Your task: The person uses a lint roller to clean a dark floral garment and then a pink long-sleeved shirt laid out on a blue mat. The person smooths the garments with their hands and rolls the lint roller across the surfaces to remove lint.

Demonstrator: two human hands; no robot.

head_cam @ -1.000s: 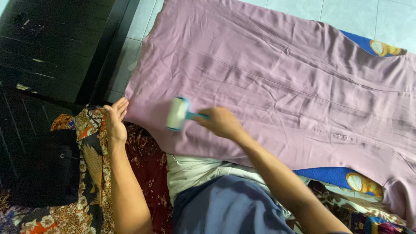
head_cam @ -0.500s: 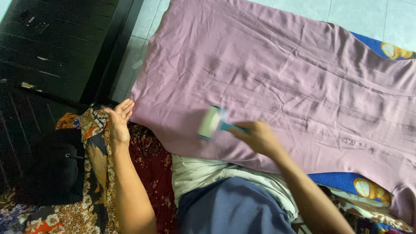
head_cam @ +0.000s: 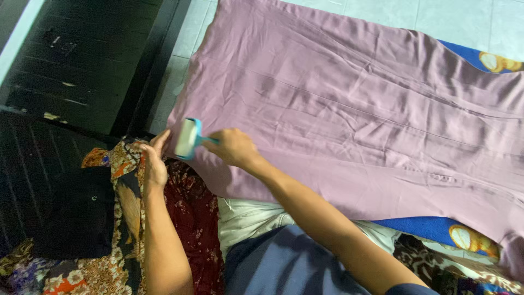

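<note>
A large mauve garment (head_cam: 349,109) lies spread flat over a blue printed mat on the floor. My right hand (head_cam: 233,147) grips the teal handle of a lint roller (head_cam: 188,138), whose white roll rests on the garment's near left corner. My left hand (head_cam: 154,161) lies flat with fingers together, pressing the garment's corner edge right beside the roller.
A blue mat with round yellow prints (head_cam: 464,232) shows under the garment. Patterned batik cloth (head_cam: 117,218) and a black bundle (head_cam: 76,213) lie at left. A dark slatted piece of furniture (head_cam: 76,60) stands at upper left on the pale floor tiles (head_cam: 447,16).
The roller went right along the near edge, then came back left to the corner by my left hand. My left hand stayed on the corner.
</note>
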